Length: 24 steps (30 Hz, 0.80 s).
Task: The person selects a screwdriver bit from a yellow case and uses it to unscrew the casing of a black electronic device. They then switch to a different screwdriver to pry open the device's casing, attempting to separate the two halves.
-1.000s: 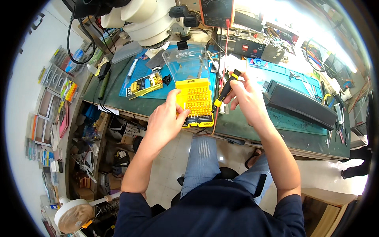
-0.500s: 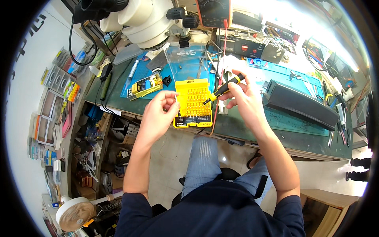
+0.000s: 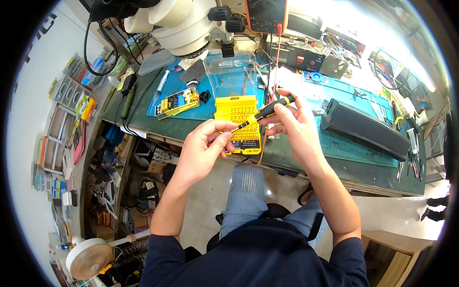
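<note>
My right hand (image 3: 292, 126) grips a black-and-yellow screwdriver handle (image 3: 268, 110), angled down and left over an open yellow bit case (image 3: 237, 105) with rows of small bits. My left hand (image 3: 206, 143) pinches a thin bit (image 3: 235, 129) at the tool's tip; whether it is fully seated I cannot tell. The case's clear lid (image 3: 228, 71) stands up behind it, on a blue mat (image 3: 193, 110). Left of the case lies a smaller kit (image 3: 174, 103) with yellow and black parts.
A microscope (image 3: 181, 31) and multimeter (image 3: 266, 13) stand behind, with red leads hanging beside the case. A long black device (image 3: 363, 129) lies right on another mat (image 3: 349, 81). A fan (image 3: 91, 256) is at lower left. A person's dark legs (image 3: 435, 205) show at far right.
Both hands have come together over the bit case. The screwdriver swung from steep to a lower slant, and my left hand moved right and now pinches a bit at its tip.
</note>
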Available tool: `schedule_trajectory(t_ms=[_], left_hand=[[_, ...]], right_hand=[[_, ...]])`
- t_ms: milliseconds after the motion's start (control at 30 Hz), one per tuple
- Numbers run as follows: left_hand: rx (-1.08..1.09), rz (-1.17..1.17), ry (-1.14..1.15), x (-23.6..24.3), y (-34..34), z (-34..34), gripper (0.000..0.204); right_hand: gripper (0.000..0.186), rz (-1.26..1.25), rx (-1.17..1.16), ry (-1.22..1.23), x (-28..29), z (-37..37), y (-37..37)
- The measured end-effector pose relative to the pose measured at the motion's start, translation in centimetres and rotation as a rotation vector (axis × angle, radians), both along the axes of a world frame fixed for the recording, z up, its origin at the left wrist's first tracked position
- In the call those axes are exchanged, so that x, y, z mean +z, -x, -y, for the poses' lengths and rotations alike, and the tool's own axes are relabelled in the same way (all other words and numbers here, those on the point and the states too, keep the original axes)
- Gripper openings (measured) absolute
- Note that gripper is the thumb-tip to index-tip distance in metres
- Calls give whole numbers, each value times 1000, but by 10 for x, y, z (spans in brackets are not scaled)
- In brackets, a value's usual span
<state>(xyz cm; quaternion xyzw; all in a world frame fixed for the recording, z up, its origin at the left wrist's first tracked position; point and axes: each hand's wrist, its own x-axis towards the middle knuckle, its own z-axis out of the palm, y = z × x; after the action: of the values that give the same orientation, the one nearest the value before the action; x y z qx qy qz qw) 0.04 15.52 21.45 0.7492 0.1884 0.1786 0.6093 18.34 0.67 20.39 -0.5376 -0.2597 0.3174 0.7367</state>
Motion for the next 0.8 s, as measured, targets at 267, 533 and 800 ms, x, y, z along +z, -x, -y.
schedule_trajectory(t_ms=[267, 533, 800], left_hand=[[91, 90, -166, -8, -1, 5, 24], [53, 306, 155, -11, -1, 10, 22], [72, 154, -138, -6, 5, 10, 16]], right_hand=[[24, 87, 52, 85, -3, 12, 2], [23, -42, -59, -82, -11, 23, 12], [24, 62, -106, -126, -6, 23, 19]])
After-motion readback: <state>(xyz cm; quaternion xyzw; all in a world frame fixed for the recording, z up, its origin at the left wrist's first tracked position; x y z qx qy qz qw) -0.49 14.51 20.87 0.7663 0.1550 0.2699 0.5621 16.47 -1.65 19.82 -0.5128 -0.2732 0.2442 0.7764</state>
